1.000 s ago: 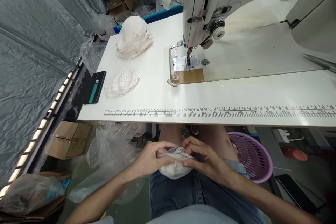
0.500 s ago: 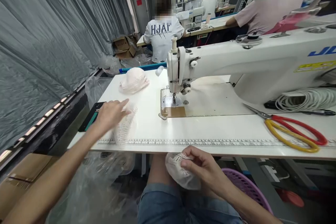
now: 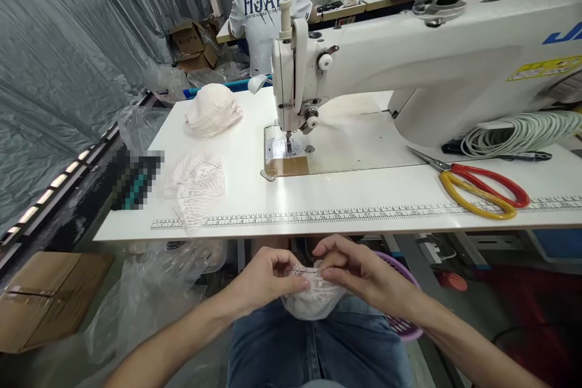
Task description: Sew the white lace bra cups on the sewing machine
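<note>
Right, white lace cup (image 3: 313, 300) sat low over the lap, below the front edge of the white table (image 3: 364, 194), pinched at its top rim from both sides. Left hand (image 3: 268, 279) gripped the rim's left part with thumb and fingertips closed on it. Right hand (image 3: 359, 270) did the same on the right part, the fingertips of both hands nearly meeting at the middle. The cup's rounded body hung down onto the blue jeans (image 3: 318, 345). Behind the right wrist a purple basket (image 3: 404, 332) showed partly (mostly hidden by the arm). The table carried a printed ruler strip (image 3: 364, 213) along its near edge. On its left part lay loose lace pieces (image 3: 199, 185), near a pixelated dark object (image 3: 136, 179), and farther back a stack of pale cups (image 3: 213, 110). The sewing machine (image 3: 409, 66) stood at centre and right, with red-and-yellow scissors (image 3: 457, 177) and a coiled white cord (image 3: 522, 130) in front of its base. Clear plastic bags (image 3: 150, 297) and a cardboard box (image 3: 45, 300) were low at the left. A person in a white printed shirt (image 3: 264, 6) sat at another table in the back, facing away.
</note>
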Demonstrator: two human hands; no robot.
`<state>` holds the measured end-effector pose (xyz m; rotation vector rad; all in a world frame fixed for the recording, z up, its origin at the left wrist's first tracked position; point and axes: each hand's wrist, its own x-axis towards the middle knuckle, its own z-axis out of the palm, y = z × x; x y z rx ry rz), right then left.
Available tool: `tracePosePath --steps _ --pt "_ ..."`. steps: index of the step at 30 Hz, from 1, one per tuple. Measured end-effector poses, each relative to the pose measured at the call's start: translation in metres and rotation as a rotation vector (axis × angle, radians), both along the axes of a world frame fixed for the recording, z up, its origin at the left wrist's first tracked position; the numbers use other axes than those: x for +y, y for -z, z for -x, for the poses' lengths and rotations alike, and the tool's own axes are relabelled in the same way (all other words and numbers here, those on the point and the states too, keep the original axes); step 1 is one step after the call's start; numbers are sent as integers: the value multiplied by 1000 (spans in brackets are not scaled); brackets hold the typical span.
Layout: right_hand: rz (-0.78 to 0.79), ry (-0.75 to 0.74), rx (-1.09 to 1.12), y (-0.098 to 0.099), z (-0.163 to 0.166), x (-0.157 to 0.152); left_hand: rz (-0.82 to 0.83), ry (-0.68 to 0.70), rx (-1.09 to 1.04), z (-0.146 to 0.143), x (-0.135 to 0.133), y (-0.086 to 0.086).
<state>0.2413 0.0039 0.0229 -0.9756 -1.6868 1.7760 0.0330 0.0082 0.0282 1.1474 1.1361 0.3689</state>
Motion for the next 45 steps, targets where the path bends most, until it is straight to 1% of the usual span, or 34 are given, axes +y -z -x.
tracePosePath --steps 2,5,7,8,10,13,14,16,19,23,27,30,32,33,36,38,41,43,45 --pt "72 26 43 5 -1 -2 89 -37 -77 1 -4 4" --pt "123 52 41 12 -3 -6 133 -87 -176 1 -10 9" --pt "117 40 -1 17 -5 -9 139 -93 -182 -1 -13 12" --pt "85 39 -40 19 -7 -11 135 -86 -157 -1 -13 14" --pt "-53 92 -152 22 -9 -16 97 -60 -74 -3 -14 15" --pt "-352 234 -294 19 -8 -21 16 -20 38 -6 -12 15" --pt "-438 241 -299 17 -6 -23 -12 -8 62 -8 -12 15" --pt "-564 177 -276 12 1 -25 -69 24 80 -11 -12 15" --pt "-664 92 -324 11 13 -25 -158 70 79 -13 -13 16" --pt "-780 99 -476 21 22 -25 -228 121 154 -13 -15 21" --pt "-934 127 -530 25 27 -26 -215 159 178 -12 -14 29" --pt "-1001 121 -529 26 29 -27 -200 166 182 -12 -14 33" --pt "-951 124 -511 27 28 -26 -172 157 178 -11 -14 32" --pt "-883 131 -495 28 27 -25 -147 145 173 -11 -14 30" --pt "-607 176 -422 32 20 -23 -40 105 141 -8 -13 26" --pt "-474 188 -383 34 16 -22 22 93 118 -6 -12 26" --pt "-397 157 -356 36 13 -22 63 81 97 -5 -12 28" --pt "-392 137 -353 35 14 -23 68 74 89 -6 -12 30" --pt "-422 114 -336 34 17 -22 56 74 88 -7 -12 29"
